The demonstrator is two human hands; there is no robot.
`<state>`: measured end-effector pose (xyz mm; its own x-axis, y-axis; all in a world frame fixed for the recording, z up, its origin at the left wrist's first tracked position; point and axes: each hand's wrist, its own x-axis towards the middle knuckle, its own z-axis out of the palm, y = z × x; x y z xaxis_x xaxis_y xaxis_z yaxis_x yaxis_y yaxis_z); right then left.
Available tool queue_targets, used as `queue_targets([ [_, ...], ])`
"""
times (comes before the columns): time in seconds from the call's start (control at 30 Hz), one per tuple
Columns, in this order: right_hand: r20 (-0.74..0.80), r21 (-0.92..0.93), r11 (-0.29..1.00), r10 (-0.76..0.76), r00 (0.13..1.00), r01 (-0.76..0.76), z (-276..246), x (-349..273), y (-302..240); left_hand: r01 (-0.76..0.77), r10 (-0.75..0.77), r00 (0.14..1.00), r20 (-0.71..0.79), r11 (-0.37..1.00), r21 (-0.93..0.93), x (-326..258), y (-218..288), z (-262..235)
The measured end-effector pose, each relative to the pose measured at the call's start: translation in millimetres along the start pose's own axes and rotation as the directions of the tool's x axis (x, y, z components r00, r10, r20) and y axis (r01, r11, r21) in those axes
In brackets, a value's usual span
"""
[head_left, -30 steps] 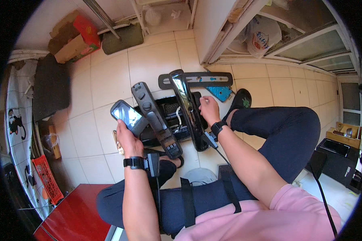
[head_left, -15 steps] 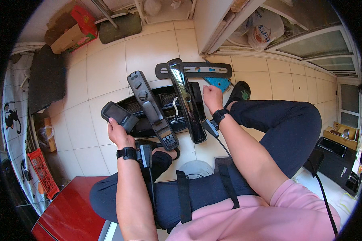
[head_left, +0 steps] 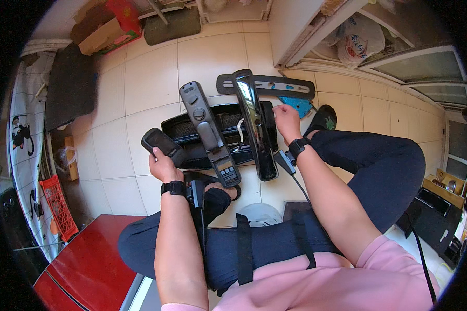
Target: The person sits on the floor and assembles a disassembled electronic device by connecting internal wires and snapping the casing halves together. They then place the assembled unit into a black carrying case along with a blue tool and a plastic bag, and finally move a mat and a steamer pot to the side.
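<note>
Seated on a tiled floor, a person's left hand (head_left: pixel 162 165) grips a dark handset (head_left: pixel 162 145) at centre-left while the right hand (head_left: pixel 287 118) closes on a glossy black bar (head_left: pixel 254 124) (centre frame), apparently mid-disassembly, steadying needed next.

long black panel (head_left: pixel 254 124) glossy plastic | floor tiles (head_left: pixel 155 78) smooth glazed
</note>
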<state>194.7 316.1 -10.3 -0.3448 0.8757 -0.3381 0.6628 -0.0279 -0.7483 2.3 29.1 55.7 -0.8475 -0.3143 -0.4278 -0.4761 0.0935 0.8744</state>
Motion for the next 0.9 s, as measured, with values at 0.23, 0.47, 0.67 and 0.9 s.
queue_targets([
  [0.23, 0.150, 0.115, 0.987, -0.133, 0.980, 0.116, 23, -51, -36, -0.112, 0.099, 0.993, 0.069, 0.967, 0.227, 35, -18, -10],
  [0.47, 0.481, -0.149, 0.979, -0.052, 0.875, 0.140, 54, -128, -35, 0.343, -0.425, 0.877, 0.224, 0.881, 0.326, 89, -31, -19],
  [0.67, 0.515, -0.290, 0.955, 0.103, 0.851, 0.060, 67, -137, -13, -0.147, -0.012, 0.963, 0.270, 0.817, 0.558, 92, -59, 4],
  [0.9, 0.517, 0.035, 0.827, 0.465, 0.718, -0.561, 84, -136, 7, 0.085, -0.269, 0.892, 0.363, 0.889, 0.450, 96, -49, 16],
])
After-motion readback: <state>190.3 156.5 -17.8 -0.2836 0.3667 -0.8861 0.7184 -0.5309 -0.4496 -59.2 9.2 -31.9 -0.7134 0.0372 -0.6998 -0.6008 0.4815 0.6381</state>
